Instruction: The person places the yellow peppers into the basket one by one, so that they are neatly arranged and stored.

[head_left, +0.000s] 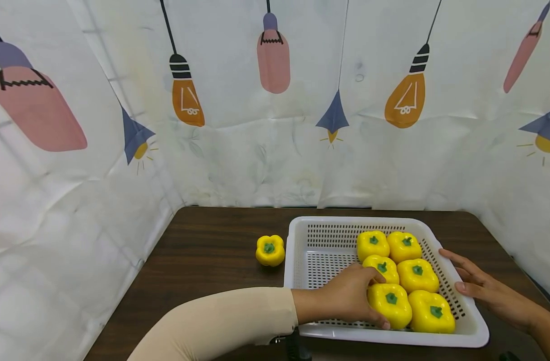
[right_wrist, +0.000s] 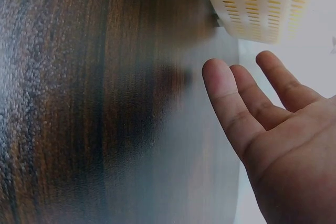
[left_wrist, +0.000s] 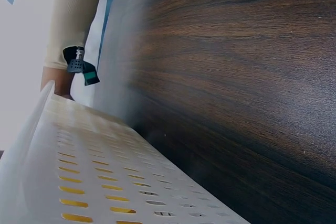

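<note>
In the head view my left hand (head_left: 349,296) reaches over the near side of a white plastic basket (head_left: 317,225). Its thumb and fingers hold a yellow bell pepper (head_left: 390,305) with a green stem, which rests in the near row. Several more yellow bell peppers (head_left: 417,275) fill the basket's right half in two columns. At the basket's right rim is my right hand (head_left: 496,296), fingers spread and extended, fingertips right by the edge. The right wrist view shows the right hand (right_wrist: 294,135) with loosely straight fingers and nothing in them, near the basket's slotted wall (right_wrist: 252,3).
One yellow bell pepper (head_left: 270,250) sits on the dark wooden table (head_left: 211,250) left of the basket. A white curtain (head_left: 256,160) printed with lamps hangs around the back and sides. In the left wrist view, the basket wall (left_wrist: 105,156) stands on the table beside the beige sleeve (left_wrist: 76,14).
</note>
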A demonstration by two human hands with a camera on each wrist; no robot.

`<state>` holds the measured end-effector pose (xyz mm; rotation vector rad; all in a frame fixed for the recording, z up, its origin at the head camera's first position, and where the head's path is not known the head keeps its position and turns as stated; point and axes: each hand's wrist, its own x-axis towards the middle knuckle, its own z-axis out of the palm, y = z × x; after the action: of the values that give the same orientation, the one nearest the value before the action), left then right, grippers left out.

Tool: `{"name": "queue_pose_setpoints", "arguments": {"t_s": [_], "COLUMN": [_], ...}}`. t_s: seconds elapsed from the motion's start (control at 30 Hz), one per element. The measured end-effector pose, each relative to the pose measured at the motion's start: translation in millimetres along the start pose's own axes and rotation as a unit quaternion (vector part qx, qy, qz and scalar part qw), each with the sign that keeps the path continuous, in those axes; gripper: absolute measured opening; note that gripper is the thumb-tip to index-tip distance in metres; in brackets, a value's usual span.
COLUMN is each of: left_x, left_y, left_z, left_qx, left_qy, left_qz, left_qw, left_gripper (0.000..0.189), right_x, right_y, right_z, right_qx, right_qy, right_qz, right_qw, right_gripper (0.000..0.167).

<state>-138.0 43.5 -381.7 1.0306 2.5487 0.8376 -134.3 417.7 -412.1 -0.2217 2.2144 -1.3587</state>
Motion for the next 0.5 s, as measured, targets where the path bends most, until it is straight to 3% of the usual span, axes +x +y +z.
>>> {"name": "queue_pose_setpoints", "arguments": {"t_s": [0.33, 0.5], "left_x": [1.5, 1.5], "left_y": [0.9, -0.7], "left_z": [0.8, 1.2], "left_qx": [-0.025, -0.034], "left_qy": [-0.025, -0.035], "left_qz": [-0.024, -0.02], "left_qw": [0.9991, 0.9986], "left_gripper": [0.073, 0.069], "right_x": [-0.6, 0.0], "right_y": [0.9, 1.7], "right_z": [-0.5, -0.6], "right_qx": [0.005, 0.006], "right_qy": [-0.004, -0.005], "right_qz": [0.001, -0.001], "right_qw": [1.0, 1.0], "right_gripper": [0.069, 0.07]}}
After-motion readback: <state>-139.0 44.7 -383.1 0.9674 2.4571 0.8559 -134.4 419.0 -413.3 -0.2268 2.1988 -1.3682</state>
